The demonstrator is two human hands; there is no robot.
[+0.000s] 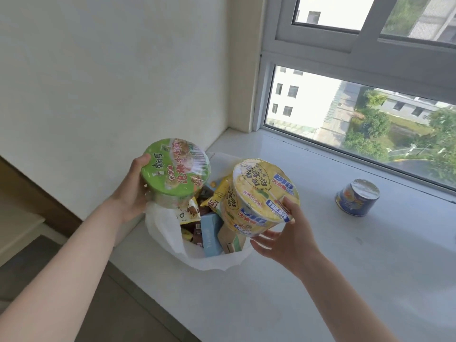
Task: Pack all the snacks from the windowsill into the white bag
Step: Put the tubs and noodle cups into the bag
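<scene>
Windowsill [320, 255] roomy beyond blue can [357, 197].

The fingers of the left hand [133, 191] lie behind the green noodle bowl [175, 172], so only the thumb and palm show. The white bag [162, 230] has its far rim and most of its mouth covered by that bowl and the yellow noodle bowl [261, 197]. The packets and boxes inside it [209, 233] show only in part, their labels too small to read. The print on the blue can [357, 197] is blurred. The windowsill [320, 267] is cut off by the right and bottom edges, and both forearms run out of the picture.
</scene>
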